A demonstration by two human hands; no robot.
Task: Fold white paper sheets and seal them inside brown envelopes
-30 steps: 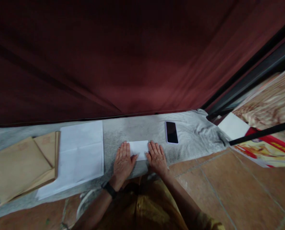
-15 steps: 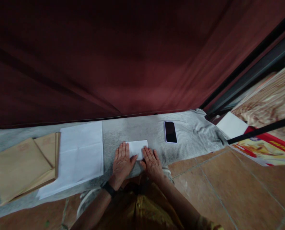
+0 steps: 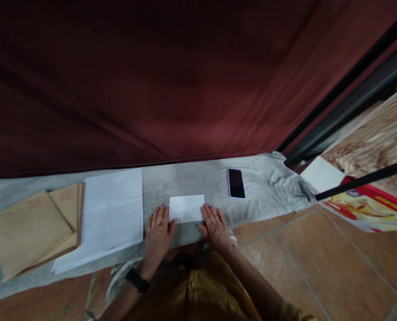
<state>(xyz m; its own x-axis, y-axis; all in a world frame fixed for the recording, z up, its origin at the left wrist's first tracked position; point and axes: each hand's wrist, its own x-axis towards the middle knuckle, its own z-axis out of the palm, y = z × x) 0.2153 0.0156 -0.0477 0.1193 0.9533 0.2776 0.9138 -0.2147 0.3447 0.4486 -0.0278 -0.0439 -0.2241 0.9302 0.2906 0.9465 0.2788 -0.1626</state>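
Note:
A small folded white paper [image 3: 186, 207] lies on a grey cloth [image 3: 185, 183] spread on the floor. My left hand [image 3: 158, 232] lies flat on the cloth with its fingers stretched out, just left of the paper, its thumb touching the paper's lower left corner. My right hand [image 3: 214, 225] lies flat too, fingers spread, at the paper's right edge. Neither hand holds anything. A black band sits on my left wrist.
A large white sheet [image 3: 111, 209] lies to the left, with brown envelopes [image 3: 31, 227] beyond it. A dark phone [image 3: 236, 183] rests on the cloth to the right. A dark red curtain [image 3: 171, 89] hangs behind. Tiled floor [image 3: 318, 267] and printed packaging [image 3: 365, 200] are at right.
My left hand has slid left and back off the folded paper, which now shows almost whole. My right hand has shifted slightly to the paper's right edge.

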